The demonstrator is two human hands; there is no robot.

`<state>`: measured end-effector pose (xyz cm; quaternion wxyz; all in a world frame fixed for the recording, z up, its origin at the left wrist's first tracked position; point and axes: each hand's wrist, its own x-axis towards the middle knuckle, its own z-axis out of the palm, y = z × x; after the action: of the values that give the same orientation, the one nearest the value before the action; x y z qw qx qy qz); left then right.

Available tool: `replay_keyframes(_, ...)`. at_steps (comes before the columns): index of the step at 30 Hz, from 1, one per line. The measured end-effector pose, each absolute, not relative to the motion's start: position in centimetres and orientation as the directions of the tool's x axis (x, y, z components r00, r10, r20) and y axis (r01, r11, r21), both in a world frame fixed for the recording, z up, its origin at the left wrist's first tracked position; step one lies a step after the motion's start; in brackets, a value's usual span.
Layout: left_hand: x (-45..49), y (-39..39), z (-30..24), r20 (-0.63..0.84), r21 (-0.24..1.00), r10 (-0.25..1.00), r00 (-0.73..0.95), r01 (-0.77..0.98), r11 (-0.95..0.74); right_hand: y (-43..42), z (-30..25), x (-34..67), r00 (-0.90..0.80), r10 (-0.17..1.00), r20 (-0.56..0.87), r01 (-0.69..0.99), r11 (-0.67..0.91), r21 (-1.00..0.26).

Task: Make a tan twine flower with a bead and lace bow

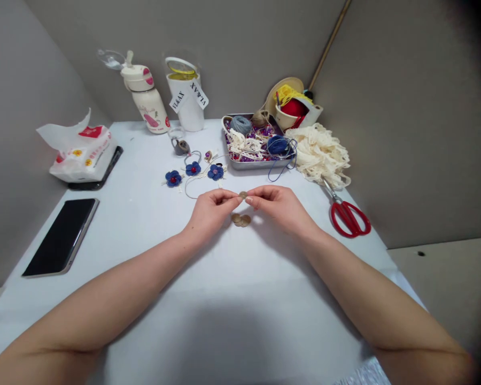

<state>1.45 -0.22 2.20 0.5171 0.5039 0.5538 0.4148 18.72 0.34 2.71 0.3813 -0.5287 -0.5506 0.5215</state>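
Note:
A small round brownish-gold coin [243, 195] is pinched between both hands, above the white table. My left hand [215, 209] grips its left edge with thumb and fingertips. From the right, my right hand [278, 207] holds the opposite edge in the same way. Just below the fingers, a few more coins [241, 220] lie overlapping on the table. Beyond my left hand are blue fabric flowers with bead centres, one of them a blue flower [173, 178], and a thin grey cord [187, 187]. The coin's markings are too small to read.
A metal tray [260, 164] of yarn and beads stands at the back, beside cream lace [318, 152]. Red-handled scissors [348, 218] lie right. At left are a phone [62, 237] and a tissue pack [86, 155]. A bottle [148, 104] and white canister [190, 112] stand behind.

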Motion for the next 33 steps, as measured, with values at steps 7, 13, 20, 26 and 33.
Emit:
replay_keyframes(7,1.6,-0.5,2.2,-0.166,0.978,0.984,0.057,0.138,0.157,0.2,2.9,18.3,-0.141,0.981,-0.134,0.218,-0.102,-0.971)
replay_keyframes(13,1.0,0.0,2.8,-0.191,0.953,0.968,0.162,0.266,0.144,0.4,3.1,19.1,-0.165,0.983,-0.082,0.329,-0.024,-0.944)
replay_keyframes(20,0.5,0.4,3.4,-0.162,0.909,0.96,0.229,0.413,0.055,0.6,2.7,19.7,-0.272,0.96,-0.062,0.449,0.07,-0.891)
replay_keyframes(26,0.2,0.4,3.2,-0.169,0.883,0.941,0.292,0.469,0.013,0.5,2.9,20.0,-0.347,0.935,-0.067,0.557,0.148,-0.817)
replay_keyframes(33,0.1,0.4,2.8,-0.169,0.882,0.921,0.35,0.47,-0.017,0.2,3.4,20.2,-0.391,0.916,-0.091,0.633,0.196,-0.749)
